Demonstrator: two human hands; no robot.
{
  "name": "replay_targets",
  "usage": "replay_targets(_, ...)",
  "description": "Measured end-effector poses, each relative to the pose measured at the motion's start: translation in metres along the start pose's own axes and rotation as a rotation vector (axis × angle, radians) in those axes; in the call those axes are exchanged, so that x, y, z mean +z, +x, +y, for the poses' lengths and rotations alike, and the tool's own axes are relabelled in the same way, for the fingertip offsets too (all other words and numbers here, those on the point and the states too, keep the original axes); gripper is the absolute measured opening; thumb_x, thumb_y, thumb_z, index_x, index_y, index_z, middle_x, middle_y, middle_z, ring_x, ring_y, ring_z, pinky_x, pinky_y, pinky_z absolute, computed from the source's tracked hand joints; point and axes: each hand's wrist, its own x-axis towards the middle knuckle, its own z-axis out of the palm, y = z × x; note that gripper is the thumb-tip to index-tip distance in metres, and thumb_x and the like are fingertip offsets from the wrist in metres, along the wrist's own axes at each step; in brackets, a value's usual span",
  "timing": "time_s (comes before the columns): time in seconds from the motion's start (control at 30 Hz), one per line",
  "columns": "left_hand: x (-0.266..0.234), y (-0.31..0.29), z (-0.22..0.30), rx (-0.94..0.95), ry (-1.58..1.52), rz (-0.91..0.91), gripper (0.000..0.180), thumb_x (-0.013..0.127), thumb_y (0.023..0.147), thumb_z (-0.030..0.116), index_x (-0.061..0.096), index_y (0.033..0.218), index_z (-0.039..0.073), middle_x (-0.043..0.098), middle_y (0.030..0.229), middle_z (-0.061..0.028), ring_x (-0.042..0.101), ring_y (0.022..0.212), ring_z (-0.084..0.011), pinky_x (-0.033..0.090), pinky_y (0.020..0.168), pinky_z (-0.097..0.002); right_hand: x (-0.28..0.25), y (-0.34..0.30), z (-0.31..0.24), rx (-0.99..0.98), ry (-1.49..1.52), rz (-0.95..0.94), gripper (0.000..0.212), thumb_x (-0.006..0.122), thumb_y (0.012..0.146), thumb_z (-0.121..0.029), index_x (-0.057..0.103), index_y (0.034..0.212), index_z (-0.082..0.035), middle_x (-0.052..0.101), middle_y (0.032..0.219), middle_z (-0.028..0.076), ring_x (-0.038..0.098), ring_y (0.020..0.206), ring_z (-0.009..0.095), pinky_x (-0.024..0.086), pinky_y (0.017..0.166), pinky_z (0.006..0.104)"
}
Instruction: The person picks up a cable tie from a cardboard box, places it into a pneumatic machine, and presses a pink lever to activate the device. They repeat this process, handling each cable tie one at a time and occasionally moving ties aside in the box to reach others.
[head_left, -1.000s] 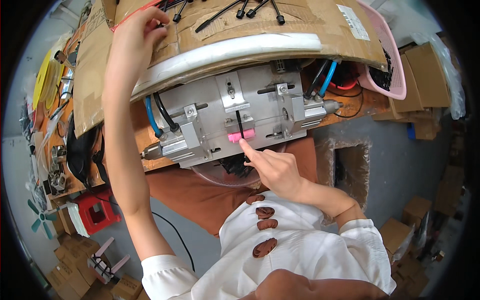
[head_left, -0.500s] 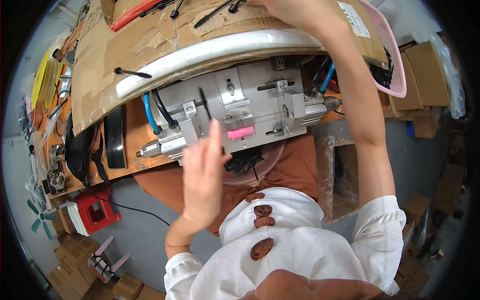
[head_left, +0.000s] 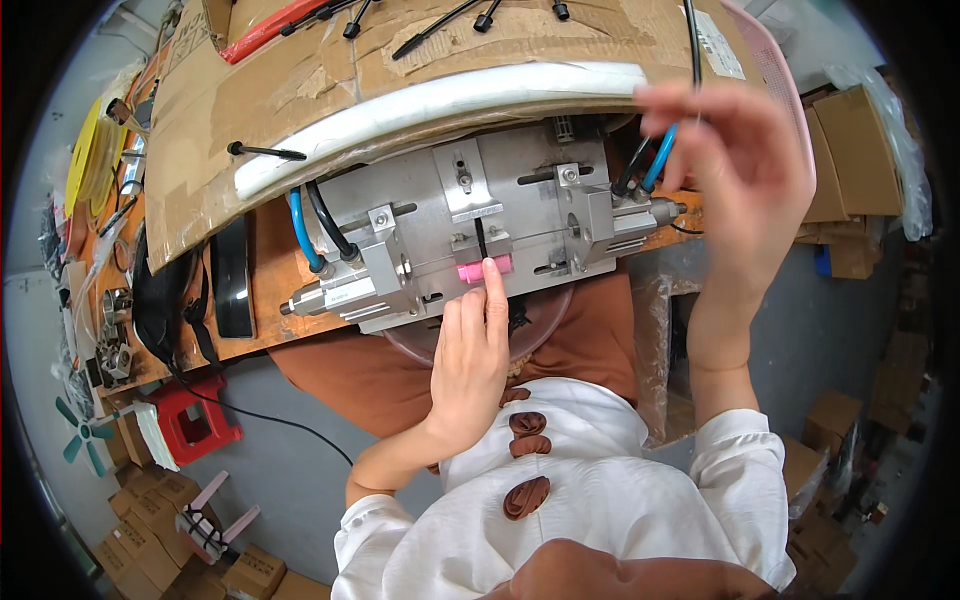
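My left hand (head_left: pixel 468 355) reaches up to the metal fixture (head_left: pixel 345 195), its index finger stretched out and the other fingers partly bent. That fingertip presses at the lower end of a thin black rod (head_left: pixel 480 238), beside a pink block (head_left: pixel 470 272) on the fixture's front. The rod stands in line with the small metal block at the middle. To the right of the fixture my right hand (head_left: pixel 745 170) is raised and smeared by motion. A long black rod or cable (head_left: pixel 692 40) runs down to its fingers; whether they hold it cannot be made out.
Several black rods with knobbed ends (head_left: pixel 435 28) lie on a cardboard sheet (head_left: pixel 200 150) behind the fixture. A white padded strip (head_left: pixel 440 100) lines its near edge. Blue hoses (head_left: pixel 303 230) join the fixture. A clear bowl (head_left: pixel 555 315) sits at my lap; a pink basket (head_left: pixel 800 130) stands right.
My left hand has moved right, bringing a black rod from the air onto the fixture by the pink block. My right hand has drawn back from the cardboard toward me.
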Motion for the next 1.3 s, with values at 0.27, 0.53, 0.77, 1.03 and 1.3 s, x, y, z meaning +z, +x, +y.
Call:
replay_targets(0.27,-0.114,0.094,-0.105,-0.013,0.099,0.366,0.012,0.052,0.085,-0.004,0.057,0.094,0.003,0.058,0.105,-0.0122,0.052,0.104,-0.0300,0.038,0.091,-0.0366,0.044,-0.140,0.026,-0.095,-0.368,-0.318,0.065,0.075,0.070,0.001,0.050,0.129,0.005,0.057,0.067,0.006,0.052,0.053,0.018,0.042,0.047,0.0311)
replay_targets(0.53,-0.160,0.106,-0.167,-0.004,-0.269,-0.074,0.022,0.051,0.087,-0.008,0.057,0.107,0.000,0.057,0.104,-0.0098,0.054,0.102,-0.0185,0.040,0.092,-0.0266,0.065,-0.141,0.035,-0.038,-0.396,-0.441,0.066,0.073,0.076,-0.009,0.046,0.135,0.001,0.049,0.060,0.004,0.052,0.052,0.015,0.041,0.046,0.0312)
replay_targets(0.77,-0.123,0.077,-0.125,0.058,0.054,0.440,0.051,0.059,0.076,-0.014,0.061,0.122,0.008,0.061,0.094,-0.0108,0.059,0.080,-0.0209,0.049,0.070,-0.0286,0.035,-0.041,0.018,-0.435,-0.694,-0.343,0.049,0.064,0.073,-0.010,0.059,0.122,-0.006,0.055,0.071,0.001,0.058,0.057,0.012,0.045,0.045,0.0282)
replay_targets(1.03,-0.011,-0.001,-0.007,0.104,-0.055,0.197,0.064,0.071,0.074,0.007,0.047,0.132,-0.007,0.052,0.088,-0.0091,0.050,0.074,-0.0214,0.044,0.066,-0.0321,0.043,0.122,0.055,-0.380,-1.079,-0.669,0.014,0.061,0.079,-0.011,0.060,0.084,0.003,0.065,0.078,0.018,0.065,0.074,0.030,0.051,0.065,0.0389)
replay_targets(1.3,0.008,0.004,0.007,-0.049,0.017,0.100,0.071,0.070,0.075,0.006,0.039,0.138,-0.004,0.049,0.091,-0.0094,0.048,0.080,-0.0241,0.043,0.071,-0.0356,0.008,0.068,0.013,-0.038,-0.203,-0.116,0.015,0.061,0.081,-0.003,0.062,0.095,0.002,0.067,0.084,0.018,0.066,0.077,0.024,0.049,0.060,0.0313)
